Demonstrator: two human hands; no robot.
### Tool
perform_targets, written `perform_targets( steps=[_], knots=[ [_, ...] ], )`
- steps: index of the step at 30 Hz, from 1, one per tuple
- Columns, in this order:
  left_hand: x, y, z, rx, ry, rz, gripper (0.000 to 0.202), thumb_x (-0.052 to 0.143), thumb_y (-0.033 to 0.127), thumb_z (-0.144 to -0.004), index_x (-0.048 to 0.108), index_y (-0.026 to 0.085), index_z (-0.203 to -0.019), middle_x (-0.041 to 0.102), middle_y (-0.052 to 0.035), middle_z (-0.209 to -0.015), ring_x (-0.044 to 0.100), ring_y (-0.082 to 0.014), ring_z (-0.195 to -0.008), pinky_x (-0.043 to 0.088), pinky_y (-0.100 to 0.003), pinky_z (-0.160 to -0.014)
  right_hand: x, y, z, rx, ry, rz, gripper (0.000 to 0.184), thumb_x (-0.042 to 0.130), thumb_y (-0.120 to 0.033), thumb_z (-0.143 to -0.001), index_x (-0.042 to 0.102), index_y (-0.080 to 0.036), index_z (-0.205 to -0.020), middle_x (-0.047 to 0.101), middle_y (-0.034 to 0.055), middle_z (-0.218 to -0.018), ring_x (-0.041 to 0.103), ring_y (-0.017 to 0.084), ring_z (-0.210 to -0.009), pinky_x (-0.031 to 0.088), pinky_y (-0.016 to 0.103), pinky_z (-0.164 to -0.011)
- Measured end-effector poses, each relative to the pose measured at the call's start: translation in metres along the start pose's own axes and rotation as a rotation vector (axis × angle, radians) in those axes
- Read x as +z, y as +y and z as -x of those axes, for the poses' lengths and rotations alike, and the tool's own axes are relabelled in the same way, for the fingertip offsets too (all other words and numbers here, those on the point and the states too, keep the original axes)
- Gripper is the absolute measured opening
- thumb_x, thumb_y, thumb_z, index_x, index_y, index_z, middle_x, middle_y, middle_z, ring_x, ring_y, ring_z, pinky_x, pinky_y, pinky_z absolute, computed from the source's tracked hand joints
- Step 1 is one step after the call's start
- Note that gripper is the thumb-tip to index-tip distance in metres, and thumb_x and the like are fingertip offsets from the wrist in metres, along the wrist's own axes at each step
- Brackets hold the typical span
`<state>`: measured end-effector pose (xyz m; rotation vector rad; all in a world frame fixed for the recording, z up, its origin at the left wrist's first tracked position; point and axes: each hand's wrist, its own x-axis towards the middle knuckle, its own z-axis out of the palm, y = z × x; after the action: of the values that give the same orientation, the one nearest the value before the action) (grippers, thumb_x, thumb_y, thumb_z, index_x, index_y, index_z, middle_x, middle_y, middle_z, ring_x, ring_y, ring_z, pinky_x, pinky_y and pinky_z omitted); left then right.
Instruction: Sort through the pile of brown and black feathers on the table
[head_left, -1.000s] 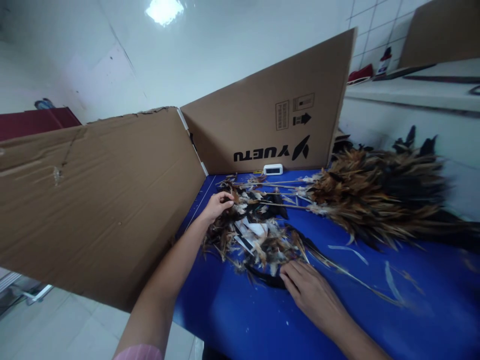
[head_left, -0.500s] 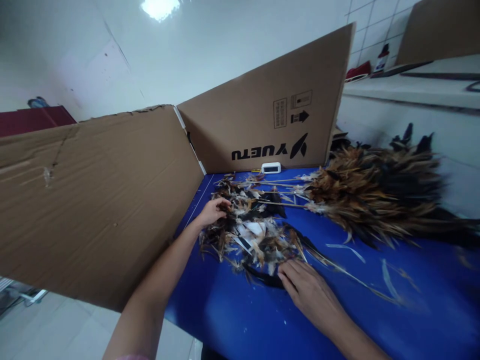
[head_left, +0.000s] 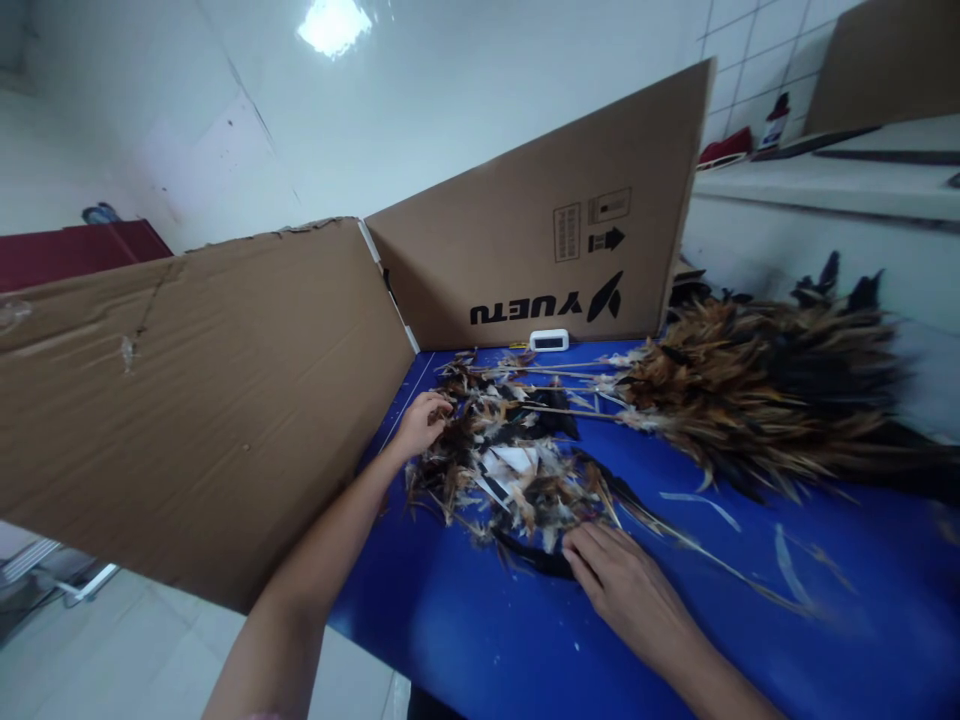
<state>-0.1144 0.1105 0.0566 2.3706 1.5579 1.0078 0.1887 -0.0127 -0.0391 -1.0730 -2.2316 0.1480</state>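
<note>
A loose heap of brown, black and white feathers (head_left: 517, 490) is spread over the blue tabletop (head_left: 450, 620). At the heap's left edge, my left hand (head_left: 421, 425) has its fingers curled round some brown feathers. My right hand (head_left: 619, 575) lies low at the near right side, fingers bent and pressed together. Its fingertips touch the heap beside a long black feather (head_left: 536, 557); whatever they may pinch is hidden. Thin stems run from the heap's far side to large bundles of brown and black feathers (head_left: 735, 390) on the right.
Two cardboard panels (head_left: 247, 400) stand upright along the left and back. A small white device with a dark display (head_left: 549, 341) sits against the back panel. Clear strips (head_left: 705, 507) and a long bare-stemmed feather (head_left: 720, 560) lie on the right. A bottle (head_left: 774, 122) stands on a ledge.
The view has shifted slightly, moving the scene a little right and down. My left hand has drawn back slightly to the left relative to the heap; my right hand stays nearly in place.
</note>
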Motion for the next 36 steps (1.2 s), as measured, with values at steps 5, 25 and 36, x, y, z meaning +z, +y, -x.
perform_targets(
  steps=[5, 25, 36],
  knots=[
    [0.003, 0.013, 0.011, 0.319, -0.144, -0.277, 0.014, 0.052, 0.020, -0.084, 0.066, 0.019, -0.085, 0.059, -0.0048, -0.086, 0.054, -0.0159, -0.086, 0.042, -0.031, -0.081, 0.002, 0.001, 0.001, -0.001, 0.000, 0.015, 0.020, 0.037, -0.020, -0.091, 0.055, -0.021, -0.083, 0.059, 0.0030, -0.077, 0.057, 0.018, -0.073, 0.042, 0.034, -0.071],
    [-0.001, 0.010, -0.001, 0.308, -0.050, -0.257, 0.017, 0.052, 0.022, -0.083, 0.066, 0.019, -0.093, 0.066, -0.0066, -0.099, 0.057, -0.0183, -0.099, 0.041, -0.036, -0.090, 0.001, 0.000, -0.001, -0.001, 0.007, 0.005, 0.020, 0.037, -0.021, -0.091, 0.055, -0.021, -0.081, 0.059, 0.0023, -0.076, 0.057, 0.017, -0.072, 0.043, 0.032, -0.070],
    [-0.015, 0.021, 0.004, -0.141, -0.107, 0.234, 0.029, 0.048, 0.029, -0.085, 0.064, 0.014, -0.104, 0.070, -0.0045, -0.082, 0.064, -0.0159, -0.074, 0.049, -0.029, -0.074, -0.001, 0.000, -0.001, -0.012, 0.006, 0.007, 0.019, 0.037, -0.019, -0.091, 0.053, -0.021, -0.081, 0.060, 0.0028, -0.077, 0.057, 0.017, -0.073, 0.043, 0.033, -0.071]
  ],
)
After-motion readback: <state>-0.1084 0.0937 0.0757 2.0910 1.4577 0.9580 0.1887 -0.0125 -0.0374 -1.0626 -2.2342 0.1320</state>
